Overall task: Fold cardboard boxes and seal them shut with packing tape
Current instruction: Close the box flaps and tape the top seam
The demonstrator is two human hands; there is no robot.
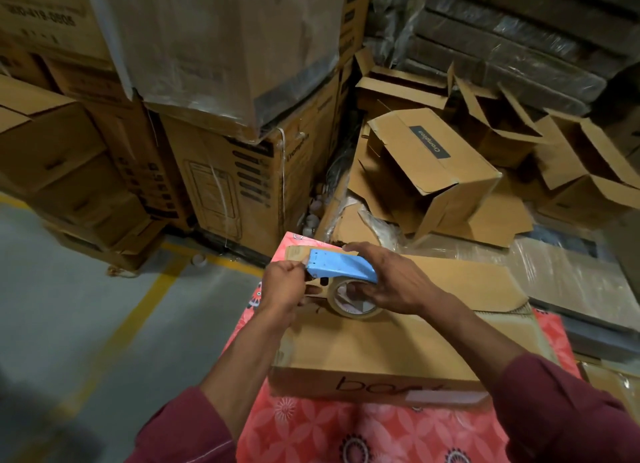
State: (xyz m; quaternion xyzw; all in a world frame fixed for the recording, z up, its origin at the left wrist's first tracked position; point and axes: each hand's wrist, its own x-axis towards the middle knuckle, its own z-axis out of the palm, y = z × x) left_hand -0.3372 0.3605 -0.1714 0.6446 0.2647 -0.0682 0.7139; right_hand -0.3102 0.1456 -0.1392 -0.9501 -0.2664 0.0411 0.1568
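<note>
**Tape gun over a box in a crowded storeroom**

A flat cardboard box (398, 345) lies on a worktop covered with a red flowered cloth (346, 435). Above its far end the right hand (391, 282) grips a blue tape gun (341, 265) with its roll of tape (353, 303), while the left hand (282, 284) pinches at the gun's front edge. Around stand tall stacked cartons (221, 172); open empty boxes (436, 165) lie heaped to the right. The grey floor (69, 307) bears yellow lines.
</note>
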